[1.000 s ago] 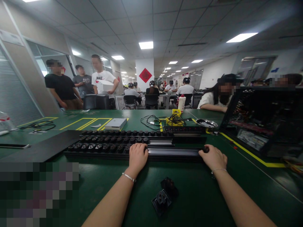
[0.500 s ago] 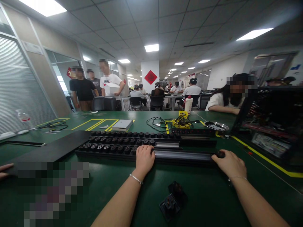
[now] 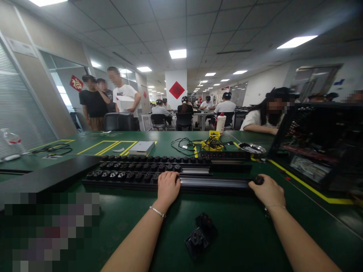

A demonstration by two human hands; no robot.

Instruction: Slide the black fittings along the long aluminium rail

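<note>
A long black rail (image 3: 215,183) lies across the green table, its left part lined with black socket modules and its right part showing a bare metallic channel. My left hand (image 3: 168,189) curls over the rail where the row of modules ends; what lies under its fingers is hidden. At the rail's right end, my right hand (image 3: 270,192) grips a small black round-topped module (image 3: 258,180) between thumb and fingers. Two similar rails, one with a bare channel (image 3: 195,171), lie just behind. Nearer me on the table sit a black square socket piece (image 3: 196,241) and another dark piece (image 3: 206,222).
A computer case (image 3: 309,151) stands open at the right. Behind the rails are a grey box (image 3: 141,147), tangled black cables (image 3: 214,142), a yellow bin (image 3: 208,147), a metal dish (image 3: 262,151) and a bottle (image 3: 221,122). A person (image 3: 252,121) sits across the table.
The view has shifted slightly, so the table things appear further left. Both hands keep their places on the rail and module. Another person's hand at the left edge is out of view.
</note>
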